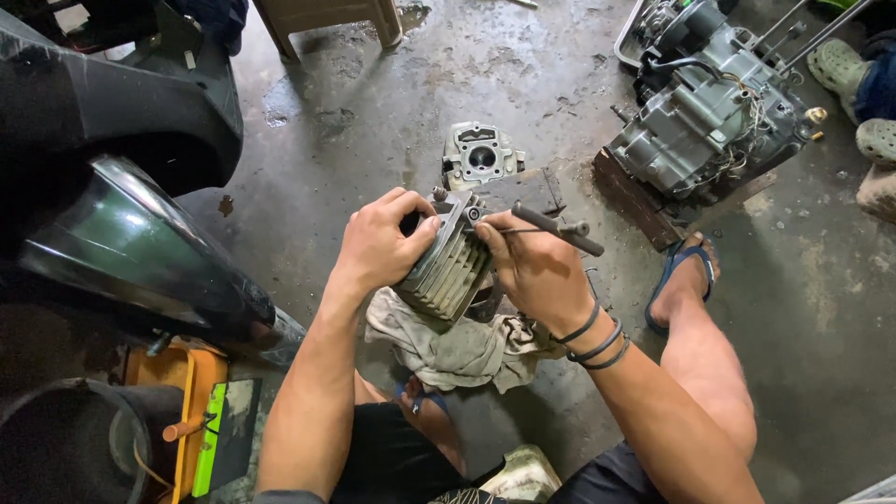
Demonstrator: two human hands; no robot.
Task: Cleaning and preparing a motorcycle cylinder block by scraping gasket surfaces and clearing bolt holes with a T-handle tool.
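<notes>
The left hand [378,245] is closed around a finned cylinder [446,266], held above a grey rag [467,350] on the concrete floor [420,103]; the right hand [532,271] pinches a dark-handled tool [557,229] at the cylinder's top face; the cylinder head [481,154] already lies detached beyond; the engine block [709,112] sits toward the floor's far right; open floor lies between them.

Wet, stained concrete floor [523,84] carries a cylinder head [480,155] at twelve o'clock, an engine block [709,117] on a wooden board [644,207] at two, and a grey rag [457,347] at centre.
</notes>
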